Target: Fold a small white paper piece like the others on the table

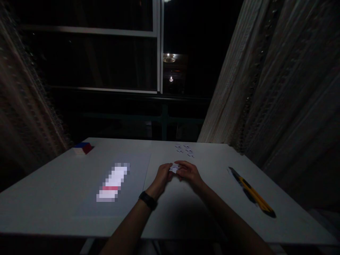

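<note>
Close together over the middle of the white table (170, 219), both hands grip a small stack of white paper pieces (174, 168). My left hand (163, 175) pinches it from the left side; a dark band circles that wrist. My right hand (189, 173) closes on it from the right, fingers bent over its far edge. Dark marks show on the paper, too small to read. Beyond my hands several small marked paper pieces (184, 151) lie in two loose columns near the table's far edge.
A yellow and black utility knife (255, 196) lies at the right. A large pale sheet (134, 198) lies at the left, with a blurred-out lit strip (113, 182) on it. A coloured cube (83, 148) sits at the far left corner. Curtains (231, 78) and a dark window frame the back.
</note>
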A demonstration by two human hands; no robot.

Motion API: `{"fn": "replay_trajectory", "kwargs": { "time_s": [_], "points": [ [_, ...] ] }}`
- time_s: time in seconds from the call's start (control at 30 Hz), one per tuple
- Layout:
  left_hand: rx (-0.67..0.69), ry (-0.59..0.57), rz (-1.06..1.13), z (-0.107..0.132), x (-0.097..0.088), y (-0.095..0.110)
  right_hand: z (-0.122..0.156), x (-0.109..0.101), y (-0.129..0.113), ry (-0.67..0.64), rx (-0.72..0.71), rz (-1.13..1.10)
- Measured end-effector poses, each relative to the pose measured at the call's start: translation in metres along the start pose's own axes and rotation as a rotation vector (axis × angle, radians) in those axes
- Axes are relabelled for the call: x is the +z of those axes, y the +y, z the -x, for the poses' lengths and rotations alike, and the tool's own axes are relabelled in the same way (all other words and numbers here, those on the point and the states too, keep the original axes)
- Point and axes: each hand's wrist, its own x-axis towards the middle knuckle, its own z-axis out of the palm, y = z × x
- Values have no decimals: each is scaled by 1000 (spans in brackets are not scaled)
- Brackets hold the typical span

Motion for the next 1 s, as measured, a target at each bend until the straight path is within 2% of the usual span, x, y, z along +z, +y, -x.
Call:
{"fn": "replay_trajectory", "kwargs": {
  "time_s": [0.1, 0.3, 0.4, 0.53, 0.63, 0.8, 1.0],
  "points": [
    [43, -62, -11, -2, 1, -3, -2, -2, 6, 31, -2, 56],
    [136, -19, 14, 2, 1, -1, -4, -4, 8, 161, 8, 60],
    [221, -77, -104, 6, 1, 4, -4, -5, 9, 222, 4, 50],
    [314, -37, -247, 7, 3, 7, -5, -4, 10, 243, -3, 40],
    [291, -8, -253, 5, 3, 5, -6, -3, 11, 245, -23, 27],
    [259, -18, -145, 4, 3, 4, -5, -5, 9, 261, -13, -1],
    [121, -11, 0, 6, 4, 9, -3, -7, 5, 262, 46, -21]
  ]
}}
